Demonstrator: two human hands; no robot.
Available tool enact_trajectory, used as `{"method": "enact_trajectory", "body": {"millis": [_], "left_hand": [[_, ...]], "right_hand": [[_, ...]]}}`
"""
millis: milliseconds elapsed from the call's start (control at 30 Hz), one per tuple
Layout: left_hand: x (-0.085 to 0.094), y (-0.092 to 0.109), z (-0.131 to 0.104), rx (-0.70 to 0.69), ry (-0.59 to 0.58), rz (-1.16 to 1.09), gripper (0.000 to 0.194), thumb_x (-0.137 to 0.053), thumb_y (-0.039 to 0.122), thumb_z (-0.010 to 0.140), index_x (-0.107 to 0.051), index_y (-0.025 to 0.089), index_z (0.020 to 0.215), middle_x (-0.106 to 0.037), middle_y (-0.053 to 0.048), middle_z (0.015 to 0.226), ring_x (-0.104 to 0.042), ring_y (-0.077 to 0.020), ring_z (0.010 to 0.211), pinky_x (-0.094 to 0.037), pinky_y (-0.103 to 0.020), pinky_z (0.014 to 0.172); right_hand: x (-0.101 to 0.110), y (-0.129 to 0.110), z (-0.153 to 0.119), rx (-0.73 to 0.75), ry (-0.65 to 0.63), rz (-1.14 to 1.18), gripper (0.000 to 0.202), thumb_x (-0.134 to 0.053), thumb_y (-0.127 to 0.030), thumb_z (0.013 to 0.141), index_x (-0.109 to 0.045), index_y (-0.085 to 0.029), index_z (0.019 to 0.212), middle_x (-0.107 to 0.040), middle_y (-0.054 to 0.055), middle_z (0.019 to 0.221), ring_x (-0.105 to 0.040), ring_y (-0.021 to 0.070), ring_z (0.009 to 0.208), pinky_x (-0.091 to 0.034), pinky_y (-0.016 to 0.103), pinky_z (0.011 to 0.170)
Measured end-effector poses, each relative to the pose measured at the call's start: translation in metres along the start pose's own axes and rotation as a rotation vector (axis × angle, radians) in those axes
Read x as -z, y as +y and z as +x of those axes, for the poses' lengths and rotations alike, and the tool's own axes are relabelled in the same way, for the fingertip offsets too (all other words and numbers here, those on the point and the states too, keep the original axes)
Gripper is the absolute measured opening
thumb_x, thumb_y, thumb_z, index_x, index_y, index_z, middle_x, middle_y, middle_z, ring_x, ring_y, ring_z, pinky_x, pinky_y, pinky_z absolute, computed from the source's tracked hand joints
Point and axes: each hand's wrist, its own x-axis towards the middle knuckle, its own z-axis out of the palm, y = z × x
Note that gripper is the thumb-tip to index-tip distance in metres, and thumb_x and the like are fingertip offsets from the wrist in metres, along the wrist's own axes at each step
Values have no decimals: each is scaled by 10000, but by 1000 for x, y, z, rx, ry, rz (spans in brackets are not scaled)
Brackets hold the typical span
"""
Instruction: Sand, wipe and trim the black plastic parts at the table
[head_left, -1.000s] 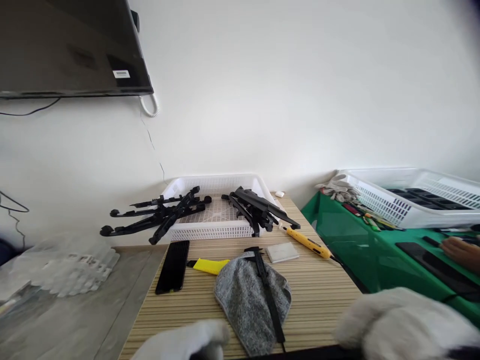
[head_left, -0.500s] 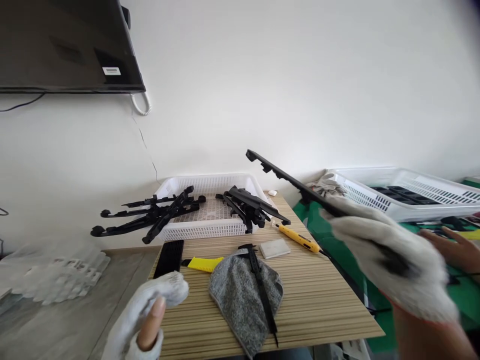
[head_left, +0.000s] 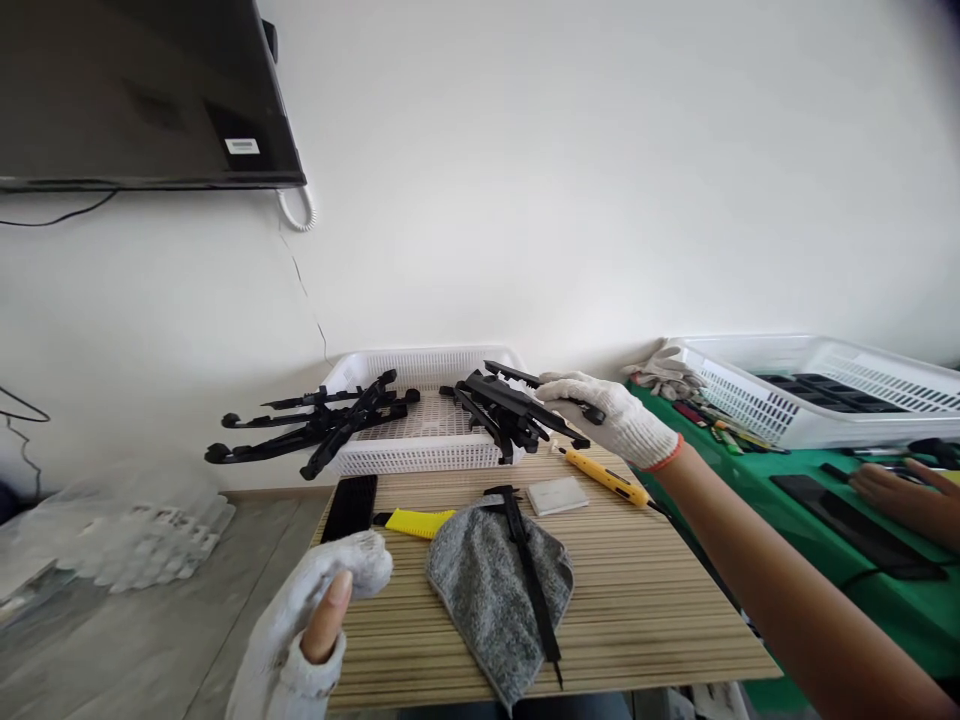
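Note:
My right hand (head_left: pixel 611 415), in a white glove, is closed on a long black strip (head_left: pixel 517 373) above the right side of a white basket (head_left: pixel 420 457). Beneath it, several black parts (head_left: pixel 510 405) lie in a pile. A second pile of black parts (head_left: pixel 330 425) sticks out over the basket's left side. My left hand (head_left: pixel 322 610) is at the table's lower left, gloved with the thumb tip bare. Its fingers are curved and apart from the thumb, holding nothing. Right of it lies a grey cloth (head_left: pixel 480 585) with black calipers (head_left: pixel 534 590) across it.
On the wooden table (head_left: pixel 637 600) are a yellow-handled knife (head_left: pixel 416 523), a black phone-like slab (head_left: pixel 350 508), a white block (head_left: pixel 557 496) and a yellow tool (head_left: pixel 604 477). Another person's hand (head_left: pixel 904 497) is at the green table (head_left: pixel 817 560), near a white crate (head_left: pixel 810 430). A screen hangs upper left.
My right hand has moved left and forward with the black strip, from over the table's right edge to the right-hand pile. My left hand keeps its pose. The view has shifted slightly.

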Motion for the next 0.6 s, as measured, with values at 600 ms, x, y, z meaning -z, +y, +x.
{"method": "enact_trajectory", "body": {"millis": [600], "left_hand": [[-119,62,116,-386,-199,-145,389,-590,334,919,-621,233,1293,-624,-126,1369,-564,-286,1289,-397,-462,1137]], "right_hand": [[16,6,-10,-145,-183,-176,541,-470,-155,895,-587,-299,1403,-648,31,1368,-612,234,1259,-477,437,1107]]}}
